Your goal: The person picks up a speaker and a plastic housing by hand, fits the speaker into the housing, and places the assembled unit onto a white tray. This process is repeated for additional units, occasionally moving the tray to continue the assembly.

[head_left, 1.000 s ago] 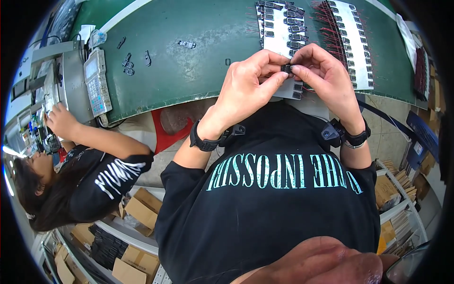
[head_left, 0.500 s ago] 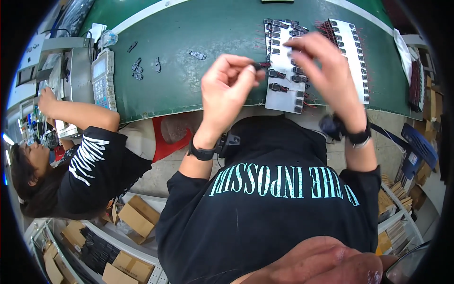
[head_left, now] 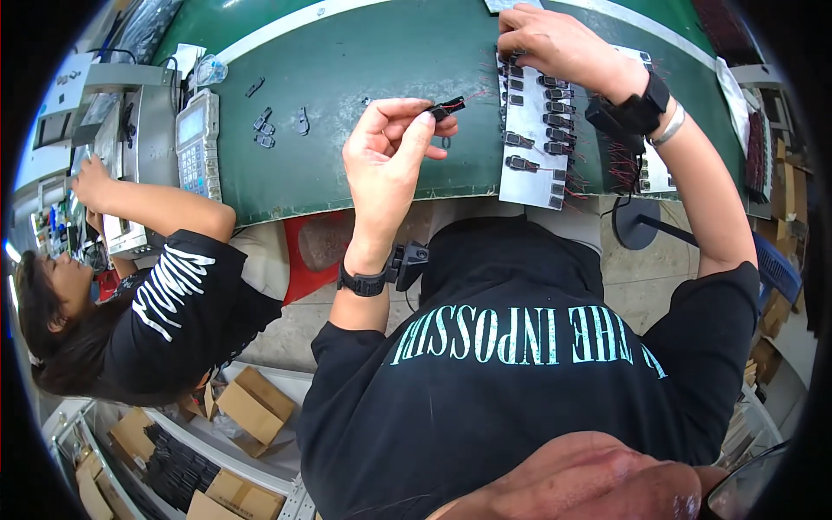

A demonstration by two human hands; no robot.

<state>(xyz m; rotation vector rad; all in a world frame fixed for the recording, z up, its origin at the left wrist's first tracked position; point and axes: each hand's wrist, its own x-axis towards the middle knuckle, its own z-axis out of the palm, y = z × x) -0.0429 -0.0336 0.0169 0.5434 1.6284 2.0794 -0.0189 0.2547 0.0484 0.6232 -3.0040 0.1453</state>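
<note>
My left hand pinches a small black speaker-like part with thin red wires, held above the green table. Up at the far end of a white board, my right hand bends its fingers down, closed at the fingertips. What they grip, if anything, is hidden. Two columns of similar small black parts lie along this board, their red wires trailing off the right side. Partly behind my right forearm is a second white board with more parts.
Loose black housings lie on the green table to the left. A grey keypad device stands by a co-worker seated at the left. Cardboard boxes sit on shelving behind. A blue fan is at the right.
My right hand has moved away from the left one to the far end of the board. My left hand has shifted slightly left, still pinching the black part, which now shows more fully.
</note>
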